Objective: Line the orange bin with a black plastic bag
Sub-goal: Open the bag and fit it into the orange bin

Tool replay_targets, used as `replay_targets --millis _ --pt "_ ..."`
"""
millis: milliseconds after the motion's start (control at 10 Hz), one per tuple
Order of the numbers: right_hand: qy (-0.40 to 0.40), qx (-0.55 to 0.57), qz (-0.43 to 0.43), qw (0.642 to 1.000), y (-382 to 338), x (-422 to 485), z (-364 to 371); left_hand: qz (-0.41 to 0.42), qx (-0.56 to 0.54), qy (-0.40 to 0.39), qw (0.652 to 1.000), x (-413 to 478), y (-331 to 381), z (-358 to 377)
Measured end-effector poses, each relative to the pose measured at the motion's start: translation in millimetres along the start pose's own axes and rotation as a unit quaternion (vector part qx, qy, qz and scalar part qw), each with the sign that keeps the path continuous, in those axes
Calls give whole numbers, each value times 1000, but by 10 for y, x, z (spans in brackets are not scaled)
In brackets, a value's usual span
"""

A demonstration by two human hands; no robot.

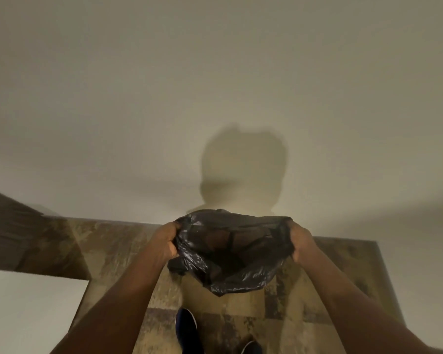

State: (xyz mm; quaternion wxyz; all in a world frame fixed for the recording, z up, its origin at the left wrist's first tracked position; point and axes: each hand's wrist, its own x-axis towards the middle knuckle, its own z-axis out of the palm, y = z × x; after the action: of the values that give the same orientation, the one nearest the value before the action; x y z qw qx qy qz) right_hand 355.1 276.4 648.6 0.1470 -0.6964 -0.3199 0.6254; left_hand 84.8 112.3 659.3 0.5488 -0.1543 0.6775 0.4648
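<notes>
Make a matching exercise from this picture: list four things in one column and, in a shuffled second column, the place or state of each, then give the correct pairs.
Column 1:
1. black plastic bag
2. left hand
3. shoe
4. shadow

Column 2:
A. on the patterned carpet, below the bag
B. cast on the pale wall
C. held open in the air by both hands
D. gripping the bag's left edge

The right hand grips the opposite edge.

Pairs: 1-C, 2-D, 3-A, 4-B

Bag (pixel 230 254) between both hands, above carpet (pixel 128 251), before wall (pixel 215 85)
</notes>
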Motion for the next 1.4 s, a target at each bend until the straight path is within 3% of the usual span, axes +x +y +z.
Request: replay_targets --millis 100,200,400,700,900,1100,1400 --pt "12 -18 7 1000 101 183 73 31 -4 1 1000 206 12 70" --pt "11 -48 -4 999 217 431 156 36 -19 60 997 454 -7 145" --pt "33 -7 64 997 614 1187 237 32 106 142 984 1367 -483 274" --pt "-13 -46 102 994 1236 2471 298 28 187 166 968 2922 -1462 189" --pt "2 -53 86 995 1618 3230 383 41 163 170 971 3301 -1456 378" --pt "-9 -112 59 992 1781 3919 450 66 221 200 952 3918 -1330 475" --pt "42 -157 9 987 1761 4716 708 51 225 167 959 4739 -1131 454"
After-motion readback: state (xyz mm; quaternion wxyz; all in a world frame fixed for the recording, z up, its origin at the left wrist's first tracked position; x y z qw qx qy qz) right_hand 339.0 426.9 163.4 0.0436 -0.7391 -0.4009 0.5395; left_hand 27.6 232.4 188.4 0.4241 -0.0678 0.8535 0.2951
